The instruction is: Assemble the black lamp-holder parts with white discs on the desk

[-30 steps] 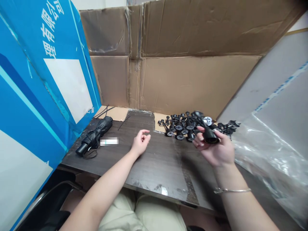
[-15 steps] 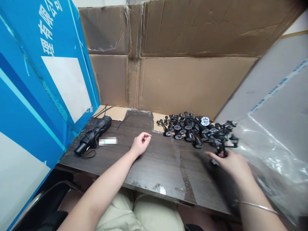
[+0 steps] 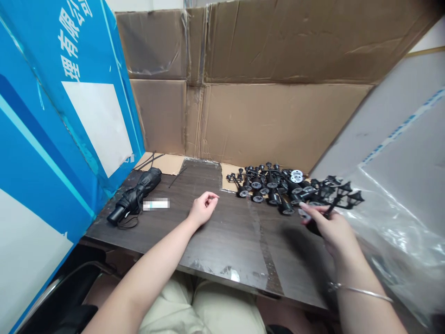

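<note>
Black lamp model (image 3: 335, 202), right of frame, lanterns toward upper right: right hand (image 3: 335, 229), fingers closed round its post and hiding part of it. Pile of similar models (image 3: 273, 183) just beyond, overlapping, count unclear. Left hand (image 3: 203, 208) at centre, above or on counter (image 3: 225, 241); fingers curled, cannot tell if tips meet. White strip (image 3: 156, 204) left of it: pixelated, illegible. Blue panel (image 3: 21, 153), upper left: "理有限公司", last character partly cut off

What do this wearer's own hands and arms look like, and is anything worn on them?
The left hand and right hand are ungloved, and no sleeves show. A thin, silver-coloured bracelet circles the right wrist; none shows on the left.
</note>
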The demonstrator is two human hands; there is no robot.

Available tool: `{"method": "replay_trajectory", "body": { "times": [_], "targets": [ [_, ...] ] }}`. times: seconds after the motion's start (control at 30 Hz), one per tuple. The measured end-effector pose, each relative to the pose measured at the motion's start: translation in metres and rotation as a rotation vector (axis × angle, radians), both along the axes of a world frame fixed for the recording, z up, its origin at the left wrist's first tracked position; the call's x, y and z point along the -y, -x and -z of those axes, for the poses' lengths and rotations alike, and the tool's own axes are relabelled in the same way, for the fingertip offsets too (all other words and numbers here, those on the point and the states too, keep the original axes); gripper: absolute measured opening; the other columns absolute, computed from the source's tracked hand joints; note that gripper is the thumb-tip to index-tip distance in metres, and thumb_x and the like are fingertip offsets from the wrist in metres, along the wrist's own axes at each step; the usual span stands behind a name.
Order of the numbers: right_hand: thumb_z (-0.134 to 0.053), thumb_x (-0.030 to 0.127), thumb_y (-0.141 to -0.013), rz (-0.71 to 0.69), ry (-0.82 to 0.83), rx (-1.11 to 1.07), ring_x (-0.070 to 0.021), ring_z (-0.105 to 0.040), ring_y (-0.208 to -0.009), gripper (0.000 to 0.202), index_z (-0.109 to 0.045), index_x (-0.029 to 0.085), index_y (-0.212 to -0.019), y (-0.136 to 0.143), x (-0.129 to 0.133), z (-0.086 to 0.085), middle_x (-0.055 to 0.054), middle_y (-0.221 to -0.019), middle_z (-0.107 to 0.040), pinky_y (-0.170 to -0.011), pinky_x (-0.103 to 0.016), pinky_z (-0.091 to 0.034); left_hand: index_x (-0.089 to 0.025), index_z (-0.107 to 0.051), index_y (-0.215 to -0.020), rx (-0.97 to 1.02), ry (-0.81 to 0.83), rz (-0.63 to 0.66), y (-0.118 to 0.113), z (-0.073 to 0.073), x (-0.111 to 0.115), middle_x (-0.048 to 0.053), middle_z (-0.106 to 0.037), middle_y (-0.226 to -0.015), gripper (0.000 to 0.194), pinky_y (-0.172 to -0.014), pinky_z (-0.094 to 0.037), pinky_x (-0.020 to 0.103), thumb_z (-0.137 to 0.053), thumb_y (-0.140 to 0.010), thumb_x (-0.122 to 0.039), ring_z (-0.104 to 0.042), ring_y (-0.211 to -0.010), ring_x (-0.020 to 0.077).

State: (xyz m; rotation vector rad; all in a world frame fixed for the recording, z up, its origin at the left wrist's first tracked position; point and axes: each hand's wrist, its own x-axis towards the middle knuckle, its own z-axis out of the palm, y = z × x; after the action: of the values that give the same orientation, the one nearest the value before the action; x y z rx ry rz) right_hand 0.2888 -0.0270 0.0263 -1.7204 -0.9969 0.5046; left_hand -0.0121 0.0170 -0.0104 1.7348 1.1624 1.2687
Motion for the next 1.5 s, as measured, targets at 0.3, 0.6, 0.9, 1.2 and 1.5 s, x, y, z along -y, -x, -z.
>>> {"method": "replay_trajectory", "body": {
  "times": [0.3,0.6,0.9,1.2,1.5],
  "targets": [
    [-0.068,0.043,-0.058,-0.606,0.041,-0.776,-0.0099,-0.051,-0.043,0.032,-0.054,0.016,-0.065,0.112,-0.026,-0.042,-0.001,-0.055,-0.060,-0.038,-0.020,-0.037,-0.016,-0.055,-0.084,0.038,0.035,0.017,0.000,-0.003,0.001,-0.005,-0.044,-0.054,0.020,-0.047,-0.034,0.018,-0.048,-0.077,-0.033,-0.042,-0.049,0.0074],
    [-0.062,0.044,-0.067,-0.720,0.261,-0.856,-0.0083,-0.048,-0.040,0.030,-0.054,0.016,-0.063,0.177,-0.038,-0.003,0.002,-0.048,-0.055,-0.040,-0.020,-0.036,-0.018,-0.043,-0.105,0.120,0.020,0.106,-0.001,-0.003,0.004,-0.007,-0.045,-0.060,0.038,-0.047,-0.037,0.018,-0.053,-0.074,-0.038,-0.046,-0.048,0.0068],
    [-0.064,0.047,-0.065,-0.629,0.269,-0.957,-0.0097,-0.048,-0.045,0.033,-0.055,0.016,-0.064,0.177,-0.030,0.013,0.002,-0.051,-0.055,-0.044,-0.022,-0.039,-0.015,-0.057,-0.081,-0.099,-0.204,0.055,-0.002,-0.009,0.008,0.001,-0.047,-0.083,0.020,-0.049,-0.039,0.019,-0.061,-0.069,-0.031,-0.042,-0.049,0.0038],
    [-0.052,0.044,-0.076,-0.574,0.281,-1.056,-0.0099,-0.048,-0.041,0.030,-0.047,0.018,-0.061,0.175,-0.030,0.008,0.003,-0.047,-0.051,-0.042,-0.022,-0.039,-0.015,-0.058,-0.083,-0.033,-0.175,0.077,-0.004,-0.008,0.008,0.004,-0.054,-0.092,0.021,-0.047,-0.043,0.019,-0.053,-0.078,-0.035,-0.051,-0.050,0.0048],
    [-0.047,0.018,-0.071,-0.556,0.048,-1.222,-0.0132,-0.057,-0.057,0.011,-0.057,0.019,-0.075,0.166,-0.040,0.015,-0.001,-0.064,-0.063,-0.048,-0.023,-0.044,-0.017,-0.055,-0.091,0.108,-0.100,-0.017,-0.003,-0.010,0.007,0.005,-0.065,-0.086,0.025,-0.059,-0.050,0.023,-0.047,-0.082,-0.039,-0.060,-0.068,0.0127]
  ]
}}
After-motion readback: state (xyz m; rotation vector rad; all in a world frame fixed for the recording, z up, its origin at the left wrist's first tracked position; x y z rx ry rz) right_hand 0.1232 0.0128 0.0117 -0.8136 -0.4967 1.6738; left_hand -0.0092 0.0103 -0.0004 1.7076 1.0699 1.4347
